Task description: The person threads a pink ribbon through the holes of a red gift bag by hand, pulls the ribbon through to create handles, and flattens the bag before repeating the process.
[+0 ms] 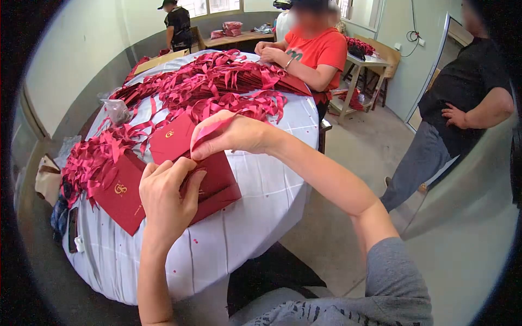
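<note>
In the head view, a dark red paper gift bag [223, 187] rests tilted near the table's front edge, under my two hands. My left hand [168, 198] is closed at its upper edge, thumb and fingers pinched together; what lies between the fingertips is mostly hidden. Just above and to the right, my right hand [234, 136] pinches a crimson ribbon [212, 132] between thumb and fingers. The two hands' fingertips almost meet. Left of them lies another red bag [119, 193] with a gold emblem. Behind them is a red bag panel [168, 138], also gold-marked.
A white cloth [261, 212] covers the round table. Heaps of ribboned red bags [206, 81] fill its far side, and more ribbons [95, 160] its left. A person in a red shirt [318, 49] works opposite. Another in black [462, 81] stands right. A phone [73, 231] lies at the left edge.
</note>
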A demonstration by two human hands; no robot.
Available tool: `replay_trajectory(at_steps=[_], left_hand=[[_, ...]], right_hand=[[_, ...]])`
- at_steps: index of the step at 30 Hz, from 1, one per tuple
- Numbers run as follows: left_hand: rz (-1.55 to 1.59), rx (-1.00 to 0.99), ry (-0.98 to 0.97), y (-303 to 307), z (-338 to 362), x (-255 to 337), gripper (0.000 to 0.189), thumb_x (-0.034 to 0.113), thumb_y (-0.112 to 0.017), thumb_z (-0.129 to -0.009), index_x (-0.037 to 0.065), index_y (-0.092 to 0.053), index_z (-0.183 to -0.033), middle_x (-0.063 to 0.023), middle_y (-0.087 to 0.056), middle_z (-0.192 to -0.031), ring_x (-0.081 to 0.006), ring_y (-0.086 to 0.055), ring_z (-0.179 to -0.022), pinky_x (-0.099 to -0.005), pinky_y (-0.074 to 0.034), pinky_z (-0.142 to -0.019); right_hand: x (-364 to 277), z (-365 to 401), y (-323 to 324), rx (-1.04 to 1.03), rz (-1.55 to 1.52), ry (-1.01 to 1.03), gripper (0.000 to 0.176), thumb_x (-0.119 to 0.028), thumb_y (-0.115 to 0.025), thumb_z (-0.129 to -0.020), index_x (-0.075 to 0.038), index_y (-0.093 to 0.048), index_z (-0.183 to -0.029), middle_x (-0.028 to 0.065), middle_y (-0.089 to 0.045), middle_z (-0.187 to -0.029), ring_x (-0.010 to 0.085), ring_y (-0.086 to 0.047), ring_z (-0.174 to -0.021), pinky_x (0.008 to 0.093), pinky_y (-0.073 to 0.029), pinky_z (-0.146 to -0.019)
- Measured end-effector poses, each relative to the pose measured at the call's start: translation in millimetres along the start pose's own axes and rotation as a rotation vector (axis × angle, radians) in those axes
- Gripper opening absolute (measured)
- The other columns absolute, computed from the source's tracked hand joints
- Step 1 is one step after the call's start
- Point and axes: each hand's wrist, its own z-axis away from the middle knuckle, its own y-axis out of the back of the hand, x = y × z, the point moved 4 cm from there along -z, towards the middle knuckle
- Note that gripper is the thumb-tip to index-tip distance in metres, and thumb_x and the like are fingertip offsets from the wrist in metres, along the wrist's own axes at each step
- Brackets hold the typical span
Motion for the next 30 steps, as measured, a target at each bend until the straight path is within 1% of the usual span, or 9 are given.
replay_trajectory(at_steps=[6, 12, 16, 18, 20, 22, 24, 26, 30], left_hand=[[-0.031, -0.014, 0.018, 1.2, 0.9, -3.4, 0.01, 0.009, -0.068, -0.073, 0.005, -0.059, -0.078, -0.0077, -0.052, -0.059, -0.0231, -0.049, -0.056, -0.0342, -0.033, -0.059], [-0.069, 0.009, -0.01, 1.6, 4.5, -5.7, 0.014, 0.005, -0.065, -0.064, 0.005, -0.058, -0.077, -0.0077, -0.049, -0.059, -0.0233, -0.05, -0.057, -0.0347, -0.034, -0.059], [-0.064, 0.023, -0.027, -2.5, 2.3, -2.1, 0.009, 0.006, -0.066, -0.07, 0.006, -0.059, -0.075, -0.0063, -0.05, -0.057, -0.0225, -0.05, -0.055, -0.0343, -0.035, -0.058], [-0.033, 0.044, -0.003, -2.8, 1.1, -5.2, 0.006, 0.007, -0.066, -0.073, 0.007, -0.059, -0.074, -0.0063, -0.05, -0.056, -0.022, -0.05, -0.054, -0.0341, -0.035, -0.058], [-0.041, 0.042, -0.012, -0.9, 0.1, -2.7, 0.007, 0.009, -0.066, -0.074, 0.007, -0.059, -0.073, -0.0063, -0.05, -0.056, -0.0219, -0.05, -0.054, -0.0342, -0.035, -0.058], [-0.045, 0.024, -0.005, -4.5, -0.4, -4.9, 0.01, 0.013, -0.066, -0.077, 0.007, -0.059, -0.073, -0.0066, -0.05, -0.056, -0.0222, -0.05, -0.054, -0.034, -0.035, -0.057], [-0.056, 0.033, 0.004, -6.2, -2.1, -4.7, 0.012, 0.015, -0.066, -0.077, 0.007, -0.059, -0.073, -0.0069, -0.05, -0.056, -0.0224, -0.051, -0.055, -0.0342, -0.035, -0.058], [-0.076, 0.025, 0.015, -7.0, -2.2, -6.4, 0.014, 0.018, -0.066, -0.078, 0.007, -0.059, -0.073, -0.0071, -0.051, -0.056, -0.0225, -0.051, -0.055, -0.0344, -0.035, -0.058], [-0.098, 0.013, 0.041, -9.0, -2.4, -14.3, 0.017, 0.021, -0.066, -0.079, 0.006, -0.059, -0.074, -0.0086, -0.051, -0.057, -0.0245, -0.052, -0.057, -0.0359, -0.037, -0.059]], right_hand=[[-24.6, 11.9, -27.6, 0.278, 0.249, 0.23, 0.005, 0.003, -0.057, -0.082, 0.001, -0.052, -0.08, 0.0098, -0.061, -0.091, 0.0155, -0.059, -0.087, 0.0287, -0.047, -0.076], [-35.2, 33.5, -51.3, 0.527, 0.743, 0.727, 0.016, 0.012, -0.056, -0.071, 0.001, -0.051, -0.082, 0.0144, -0.058, -0.089, 0.0285, -0.06, -0.084, 0.034, -0.048, -0.073], [-8.0, 21.6, -31.2, 0.623, 0.48, 0.427, 0.011, 0.008, -0.057, -0.077, 0.0, -0.051, -0.081, 0.0114, -0.059, -0.085, 0.0192, -0.059, -0.076, 0.0289, -0.048, -0.063], [-1.9, 15.5, -28.4, 0.699, 0.39, 0.213, 0.007, 0.005, -0.055, -0.081, 0.001, -0.05, -0.08, 0.0086, -0.056, -0.074, 0.012, -0.054, -0.065, 0.0267, -0.044, -0.056], [-3.4, 11.7, -25.9, 0.717, 0.408, 0.168, 0.008, 0.002, -0.053, -0.084, 0.002, -0.049, -0.077, 0.0069, -0.05, -0.063, 0.0097, -0.047, -0.058, 0.0284, -0.04, -0.052], [-1.3, 7.6, -23.9, 0.697, 0.442, 0.062, 0.01, -0.004, -0.055, -0.082, 0.004, -0.05, -0.078, 0.0221, -0.056, -0.067, 0.0386, -0.057, -0.065, 0.0437, -0.044, -0.059], [2.6, 4.3, -21.6, 0.704, 0.403, 0.05, 0.014, -0.007, -0.055, -0.082, 0.005, -0.052, -0.075, 0.0242, -0.056, -0.068, 0.039, -0.057, -0.065, 0.044, -0.044, -0.059], [15.5, 0.6, -18.5, 0.708, 0.406, -0.022, 0.015, -0.004, -0.053, -0.085, 0.002, -0.051, -0.072, 0.0068, -0.051, -0.06, 0.0085, -0.046, -0.058, 0.03, -0.038, -0.051], [21.0, -0.8, -17.4, 0.727, 0.401, -0.022, 0.018, -0.007, -0.053, -0.086, 0.003, -0.053, -0.072, 0.0054, -0.05, -0.058, 0.0068, -0.045, -0.059, 0.0298, -0.038, -0.051]])
